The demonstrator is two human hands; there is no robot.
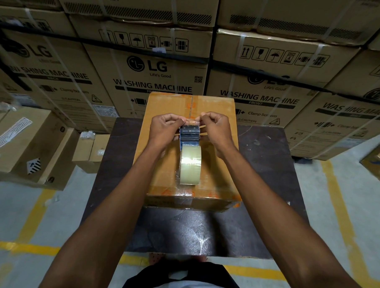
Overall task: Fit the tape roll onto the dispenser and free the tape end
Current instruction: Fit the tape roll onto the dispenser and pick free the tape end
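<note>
A clear tape roll (190, 163) stands on edge, mounted in a dark metal dispenser (189, 132), on top of a taped cardboard box (219, 181). My left hand (165, 128) and my right hand (214, 126) sit on either side of the dispenser's far end. Both pinch a strip of clear tape end (192, 121) stretched across the dispenser's head between my fingertips. Thin yellowish bars stick out sideways from the dispenser under my hands.
The box rests on a dark table (210, 230). Stacked washing machine cartons (158, 80) form a wall close behind it. Smaller cartons (28, 146) stand on the floor to the left. Yellow floor lines (344, 213) run beside the table.
</note>
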